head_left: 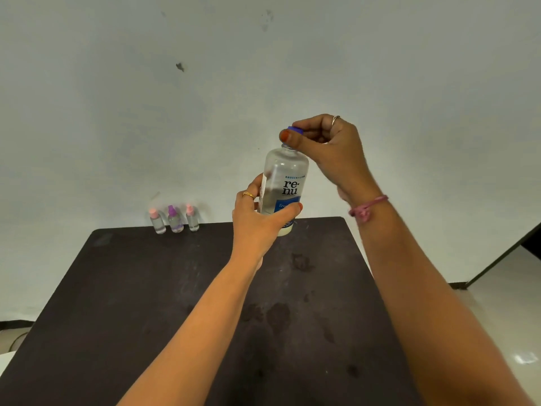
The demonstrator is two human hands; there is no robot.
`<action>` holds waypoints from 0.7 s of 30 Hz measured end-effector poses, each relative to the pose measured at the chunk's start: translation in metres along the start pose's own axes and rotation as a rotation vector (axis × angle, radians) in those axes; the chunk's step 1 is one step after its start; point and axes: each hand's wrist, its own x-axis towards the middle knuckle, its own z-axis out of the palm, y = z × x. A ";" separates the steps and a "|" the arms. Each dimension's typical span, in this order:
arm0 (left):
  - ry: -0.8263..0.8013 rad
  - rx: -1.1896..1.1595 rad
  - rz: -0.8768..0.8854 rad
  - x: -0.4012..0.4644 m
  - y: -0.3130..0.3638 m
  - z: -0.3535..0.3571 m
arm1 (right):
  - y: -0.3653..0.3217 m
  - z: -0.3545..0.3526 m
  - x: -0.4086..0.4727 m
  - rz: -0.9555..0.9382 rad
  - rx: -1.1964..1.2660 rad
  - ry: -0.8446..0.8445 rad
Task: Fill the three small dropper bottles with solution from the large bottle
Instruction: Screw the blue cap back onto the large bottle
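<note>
Holding the big bottle (284,186) up in the air over the dark table (146,303), the L hand (257,221) is wrapped tight round its bottom half. R hand (325,145) sits on top, thumb & fingers pinched shut on the blue cap (295,129). Bottle is see-through w/ a blue label & stands nearly straight. 3 little dropper bottles (175,219) stand in a row at the table's far edge by the wall, well apart from the hands: 2 w/ pink caps, a purple one between.

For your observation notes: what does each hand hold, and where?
Left hand grips the large solution bottle around its lower body; right hand pinches its blue cap.
</note>
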 end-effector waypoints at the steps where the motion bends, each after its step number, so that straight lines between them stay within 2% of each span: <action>1: 0.015 0.008 0.005 0.000 -0.001 0.001 | 0.001 0.006 -0.003 0.001 -0.059 0.057; 4: 0.027 0.026 0.004 0.001 -0.003 0.000 | 0.000 0.010 -0.007 0.005 -0.187 0.073; 7: 0.004 0.018 0.005 0.002 -0.003 -0.002 | -0.005 -0.009 0.003 0.110 -0.083 -0.169; 10: -0.012 0.013 -0.004 0.004 -0.002 -0.002 | -0.005 -0.021 0.008 0.026 -0.034 -0.384; 12: -0.011 0.006 -0.012 0.005 -0.003 -0.001 | -0.001 -0.018 0.008 -0.028 -0.009 -0.332; 17: 0.024 0.003 -0.015 0.004 -0.009 0.001 | 0.009 0.007 0.002 0.027 -0.090 0.018; 19: 0.031 0.009 -0.011 0.005 -0.010 0.000 | 0.010 0.011 0.002 0.045 -0.165 0.035; 21: 0.017 0.010 -0.008 0.007 -0.010 -0.001 | 0.008 0.003 0.006 0.120 -0.146 -0.073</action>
